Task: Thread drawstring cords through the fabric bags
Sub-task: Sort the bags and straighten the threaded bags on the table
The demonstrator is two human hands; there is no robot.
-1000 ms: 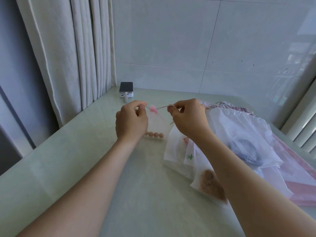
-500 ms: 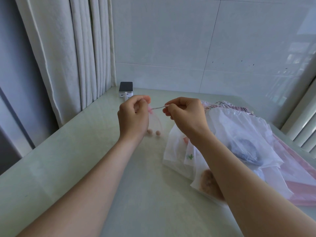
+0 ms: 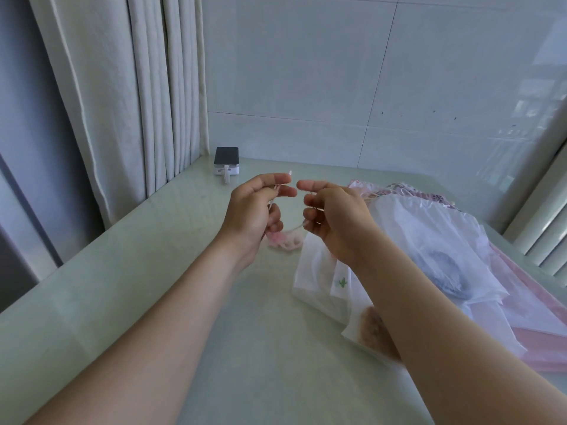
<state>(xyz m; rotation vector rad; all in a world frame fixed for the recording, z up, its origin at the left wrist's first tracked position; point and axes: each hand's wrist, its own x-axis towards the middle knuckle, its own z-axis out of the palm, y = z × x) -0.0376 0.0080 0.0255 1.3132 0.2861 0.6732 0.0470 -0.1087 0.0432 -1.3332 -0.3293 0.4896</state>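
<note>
1. Bits of the thin pale cord (image 3: pixel 290 172) are all that can be seen: a tip sticks up at 12 o'clock from the left hand (image 3: pixel 251 210), and a short piece hangs between the two hands. The rest is hidden inside the hands.
2. The small pink bag (image 3: pixel 283 242) is bunched up under the left hand, near the middle of the table (image 3: pixel 153 286). Its shape cannot be made out, and whether it lies on the table cannot be told.
3. The pile of bags (image 3: pixel 414 234) at 3 o'clock is partly hidden by the right arm (image 3: pixel 429 317) and cut off by the edge of the view. A dark shape (image 3: pixel 441 271) is seen through the white cloth, but it cannot be named.
4. The left hand is held up over the table. The cord is pinched between its thumb and first finger, and its other fingers are curled in.
5. The right hand (image 3: pixel 334 219) is held just beside the left, not touching it. Its first finger is pointed at 9 o'clock, and its other fingers are curled round the cord.
6. A small black and white box (image 3: pixel 226 161) is set at 11 o'clock, near the curtain (image 3: pixel 122 87).
</note>
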